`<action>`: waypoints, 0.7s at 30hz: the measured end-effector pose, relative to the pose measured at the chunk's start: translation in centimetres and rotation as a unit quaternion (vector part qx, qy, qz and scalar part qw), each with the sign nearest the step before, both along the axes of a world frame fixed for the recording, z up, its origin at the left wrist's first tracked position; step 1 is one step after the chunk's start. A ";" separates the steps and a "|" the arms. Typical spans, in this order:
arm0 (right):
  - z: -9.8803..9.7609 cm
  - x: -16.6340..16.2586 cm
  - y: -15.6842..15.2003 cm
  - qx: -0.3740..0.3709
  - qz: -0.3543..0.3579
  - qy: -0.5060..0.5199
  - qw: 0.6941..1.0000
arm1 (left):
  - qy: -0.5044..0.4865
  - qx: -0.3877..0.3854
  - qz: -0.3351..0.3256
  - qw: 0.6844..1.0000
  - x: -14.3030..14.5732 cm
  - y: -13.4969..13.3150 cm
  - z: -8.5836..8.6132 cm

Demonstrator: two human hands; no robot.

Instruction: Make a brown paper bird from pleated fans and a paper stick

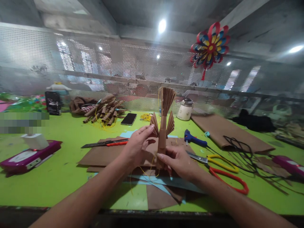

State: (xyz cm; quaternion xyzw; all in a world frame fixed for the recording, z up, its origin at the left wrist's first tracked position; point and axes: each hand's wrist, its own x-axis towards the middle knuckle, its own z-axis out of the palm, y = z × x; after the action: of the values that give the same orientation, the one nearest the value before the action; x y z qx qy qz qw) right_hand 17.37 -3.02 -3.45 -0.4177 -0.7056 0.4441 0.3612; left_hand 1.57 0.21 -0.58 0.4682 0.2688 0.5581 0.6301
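Note:
A brown kraft-paper craft (162,136) stands upright between my hands, with a tall pleated fan on top and two small pleated fans at its sides. My right hand (177,160) grips the lower end of its rolled stem between thumb and fingers. At the left small fan, the thumb of my left hand (137,142) presses on the pleats, and its other fingers are curled and partly hidden. Thin yellow string (150,172) trails from the stem. Beneath lie brown paper sheets (102,156) and light blue strips (161,180).
Right of my hands lie scissors (223,174) and a blue glue gun (196,138) with a black cord. A cutter knife (106,143) lies left. Behind are bundled paper rolls (106,110), a phone (129,119), a white jar (184,110) and folded brown paper (230,131).

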 end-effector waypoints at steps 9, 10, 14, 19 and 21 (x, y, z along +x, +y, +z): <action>0.0 0.2 0.7 -0.007 -0.001 0.017 1.000 | 0.023 -0.050 -0.058 0.997 0.3 0.1 -1.4; -0.1 0.2 0.8 -0.013 0.001 0.020 1.000 | 0.028 -0.055 -0.086 0.994 0.4 -0.1 -1.3; -0.7 0.2 1.2 -0.024 0.014 0.017 0.999 | 0.046 -0.063 -0.158 0.984 0.9 -0.8 -1.4; -1.3 0.4 1.6 -0.037 0.020 -0.008 0.999 | 0.049 -0.072 -0.181 0.980 1.1 -0.8 -1.9; -1.3 0.4 1.6 -0.038 0.018 -0.006 0.999 | 0.053 -0.078 -0.174 0.980 1.2 -0.7 -2.0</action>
State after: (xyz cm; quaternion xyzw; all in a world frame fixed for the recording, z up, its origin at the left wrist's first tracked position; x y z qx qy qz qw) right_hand 17.76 -1.41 -4.77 -0.4213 -0.6977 0.4744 0.3328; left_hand 2.72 -0.53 -2.61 0.4863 0.2585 0.3915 0.7372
